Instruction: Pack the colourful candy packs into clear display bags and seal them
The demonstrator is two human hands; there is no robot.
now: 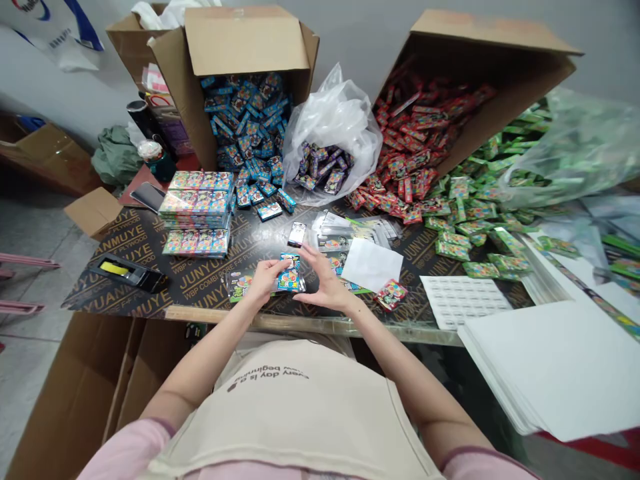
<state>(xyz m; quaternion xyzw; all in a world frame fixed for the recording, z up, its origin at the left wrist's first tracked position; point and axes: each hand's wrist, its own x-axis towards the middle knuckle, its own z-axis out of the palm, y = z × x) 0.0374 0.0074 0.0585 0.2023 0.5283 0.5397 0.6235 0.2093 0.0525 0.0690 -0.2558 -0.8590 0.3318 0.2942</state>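
Note:
My left hand (264,281) grips the left side of a small blue printed candy box (289,275), its thumb lying over the top. To the right of that box, my right hand (327,283) is open, thumb and fingers spread apart in a C shape. Under and beside my left hand lies a clear bag with a green printed card (242,283). Just beyond my right fingertips sits a small box with a white face (297,234). A white paper sheet (373,265) and a red packet (391,294) lie to the right of my right hand.
Wrapped box stacks (197,212) and a black tape dispenser (127,272) stand left. Behind are a carton of blue boxes (247,127), a plastic bag of purple boxes (333,143), and a carton of red boxes (425,127). Green boxes (475,210), a label sheet (465,300) and white sheets (560,360) lie right.

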